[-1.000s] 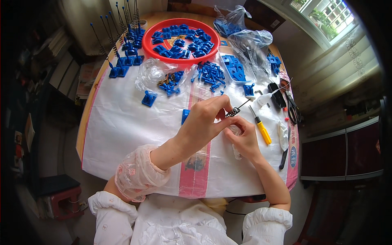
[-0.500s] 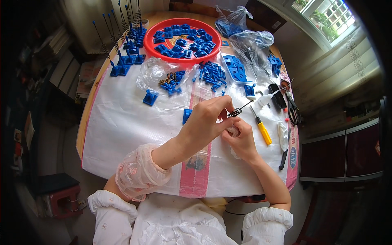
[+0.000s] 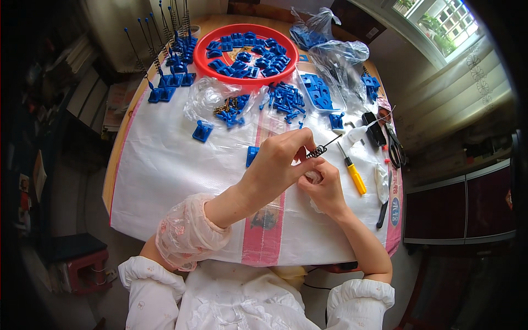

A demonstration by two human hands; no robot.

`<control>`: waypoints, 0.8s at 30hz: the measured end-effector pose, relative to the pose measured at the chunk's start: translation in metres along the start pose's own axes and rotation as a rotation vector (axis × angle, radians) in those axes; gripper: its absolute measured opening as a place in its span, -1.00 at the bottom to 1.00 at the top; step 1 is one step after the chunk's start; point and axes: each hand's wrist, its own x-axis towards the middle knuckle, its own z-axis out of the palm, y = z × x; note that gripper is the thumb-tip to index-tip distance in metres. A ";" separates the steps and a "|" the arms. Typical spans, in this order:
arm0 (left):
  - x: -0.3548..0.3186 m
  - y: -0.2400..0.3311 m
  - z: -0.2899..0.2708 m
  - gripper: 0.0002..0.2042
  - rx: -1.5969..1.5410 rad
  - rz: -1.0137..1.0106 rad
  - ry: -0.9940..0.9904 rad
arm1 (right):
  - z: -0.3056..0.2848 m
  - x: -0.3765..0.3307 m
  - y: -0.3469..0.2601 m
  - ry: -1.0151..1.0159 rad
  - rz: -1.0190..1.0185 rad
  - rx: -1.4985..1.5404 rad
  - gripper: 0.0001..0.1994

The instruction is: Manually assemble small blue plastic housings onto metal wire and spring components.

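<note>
My left hand (image 3: 279,158) is closed, its fingertips pinching a black coil spring (image 3: 317,152) with a thin straight wire running up to the right. Right beside it, my right hand (image 3: 325,190) is closed around a crumpled white cloth or tissue (image 3: 313,177), its fingertips close to the spring's lower end. Whatever lies under the fingers is hidden. A blue plastic part (image 3: 252,155) rests just left of my left hand, partly covered by it. To the right of my hands lies a screwdriver with a yellow handle (image 3: 356,180).
A red round tray (image 3: 201,65) of blue parts stands at the back, beside blue bases with upright springs (image 3: 163,91). Nearer are loose blue pegs (image 3: 286,102), a clear box (image 3: 340,104) and plastic bags (image 3: 212,99). Black scissors (image 3: 395,148) and a white bottle (image 3: 357,133) lie right.
</note>
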 end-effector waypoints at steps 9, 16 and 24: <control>0.000 0.001 0.000 -0.76 0.003 -0.010 -0.009 | 0.000 0.000 -0.001 0.004 0.011 -0.010 -0.81; 0.000 0.001 0.001 -0.77 -0.006 -0.010 0.000 | 0.001 0.000 0.001 -0.004 -0.001 0.005 -0.81; 0.000 0.001 0.000 -0.77 -0.006 -0.006 -0.007 | -0.001 0.000 -0.002 -0.007 0.003 0.024 -0.81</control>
